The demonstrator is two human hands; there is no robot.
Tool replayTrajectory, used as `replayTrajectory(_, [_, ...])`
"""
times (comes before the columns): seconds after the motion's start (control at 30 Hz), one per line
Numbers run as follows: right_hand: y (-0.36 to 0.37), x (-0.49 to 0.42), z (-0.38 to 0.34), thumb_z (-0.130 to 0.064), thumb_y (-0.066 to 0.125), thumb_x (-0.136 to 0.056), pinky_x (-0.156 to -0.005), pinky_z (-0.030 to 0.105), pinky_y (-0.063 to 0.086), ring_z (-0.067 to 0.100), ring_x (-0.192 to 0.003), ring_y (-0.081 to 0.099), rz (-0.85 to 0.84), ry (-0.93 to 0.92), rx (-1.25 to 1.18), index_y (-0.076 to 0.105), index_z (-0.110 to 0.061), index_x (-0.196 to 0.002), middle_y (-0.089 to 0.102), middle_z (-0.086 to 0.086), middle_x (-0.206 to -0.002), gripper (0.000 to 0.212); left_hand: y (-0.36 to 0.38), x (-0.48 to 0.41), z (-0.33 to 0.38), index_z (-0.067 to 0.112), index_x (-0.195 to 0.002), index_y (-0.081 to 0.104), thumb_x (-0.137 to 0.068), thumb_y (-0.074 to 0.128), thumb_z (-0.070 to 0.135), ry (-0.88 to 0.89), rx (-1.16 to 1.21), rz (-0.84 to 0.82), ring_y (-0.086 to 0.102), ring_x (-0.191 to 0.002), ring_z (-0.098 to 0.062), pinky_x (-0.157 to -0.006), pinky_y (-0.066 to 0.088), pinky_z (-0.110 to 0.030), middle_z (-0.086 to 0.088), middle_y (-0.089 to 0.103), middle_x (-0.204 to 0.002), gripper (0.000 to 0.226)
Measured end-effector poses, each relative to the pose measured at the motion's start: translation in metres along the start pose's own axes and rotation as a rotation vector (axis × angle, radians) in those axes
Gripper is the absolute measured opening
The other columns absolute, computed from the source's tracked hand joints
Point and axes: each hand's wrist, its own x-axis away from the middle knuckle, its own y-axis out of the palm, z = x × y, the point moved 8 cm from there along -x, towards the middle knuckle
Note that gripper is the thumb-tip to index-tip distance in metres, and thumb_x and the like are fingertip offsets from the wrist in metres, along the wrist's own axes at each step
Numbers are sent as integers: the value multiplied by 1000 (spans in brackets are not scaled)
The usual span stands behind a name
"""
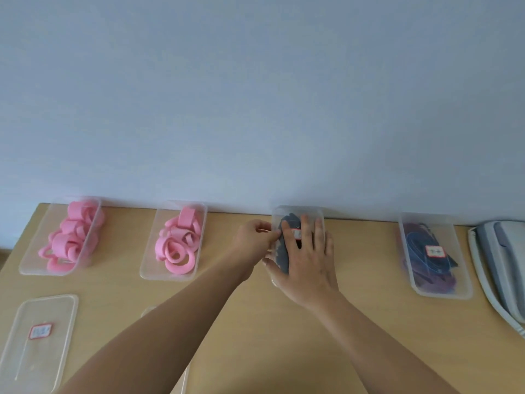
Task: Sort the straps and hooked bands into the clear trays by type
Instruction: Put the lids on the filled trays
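Observation:
Four clear trays stand in a row along the wall. The third tray [298, 212] holds dark straps [286, 224] under a clear lid with a red-edged label. My right hand [308, 260] lies flat on that lid, fingers spread and straight, pressing down. My left hand [252, 237] is at the tray's left edge, its fingertips pinching the lid's rim. The far-left tray [32, 251] is open and holds pink bands [74, 237]. The second tray [152, 268], also open, holds pink rings [179, 248]. The fourth tray [461, 280] is lidded, with blue and purple straps inside.
A loose clear lid [39, 336] with a red-edged label lies at the front left of the wooden table [255, 322]. Another lid [149, 309] shows partly beneath my left forearm. A grey telephone [500, 260] sits at the right edge.

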Motion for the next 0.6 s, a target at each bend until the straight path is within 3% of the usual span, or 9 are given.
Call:
replayTrajectory(0.13, [8, 2, 7, -82, 15, -87, -121, 57, -4, 36, -150, -23, -37, -20, 7, -2, -32, -159, -15, 11, -166, 89, 4, -6, -2, 1, -105, 67, -90, 78, 13, -45, 38, 23, 72, -65, -17, -57, 57, -28, -10, 74, -86, 22])
replayTrajectory(0.33, [12, 0, 6, -82, 13, -88, -121, 59, -2, 38, -150, -22, -50, -14, 16, 1, -30, -160, -12, 14, -166, 89, 5, -6, 3, -2, -105, 66, -91, 75, 5, -113, 51, -1, 63, -53, -17, -48, 52, -26, -10, 68, -71, 17])
replayTrajectory(0.5, [13, 14, 3, -81, 2, -88, -121, 57, -2, 36, -150, -22, -71, -25, -32, -1, -31, -159, -15, 11, -166, 87, 6, 7, -1, -2, -106, 65, -92, 75, 8, -91, 1, 25, 62, -53, -15, -47, 52, -24, -10, 66, -73, 21])
replayTrajectory(0.53, [13, 19, 4, -78, 2, -91, -122, 55, 0, 35, -152, -17, -66, -40, -60, 4, -32, -160, -11, 10, -167, 82, 6, 10, -4, 0, -104, 65, -92, 76, 9, -96, -8, 30, 61, -53, -14, -48, 53, -25, -9, 66, -72, 19])
replayTrajectory(0.6, [5, 24, 12, -62, 16, -100, -120, 51, 20, 33, -153, 12, 14, -47, -139, 29, -26, -155, 15, 10, -166, 67, 3, 15, -11, 3, -100, 64, -92, 76, 8, -104, -3, 38, 61, -53, -13, -50, 55, -26, -7, 65, -71, 15])
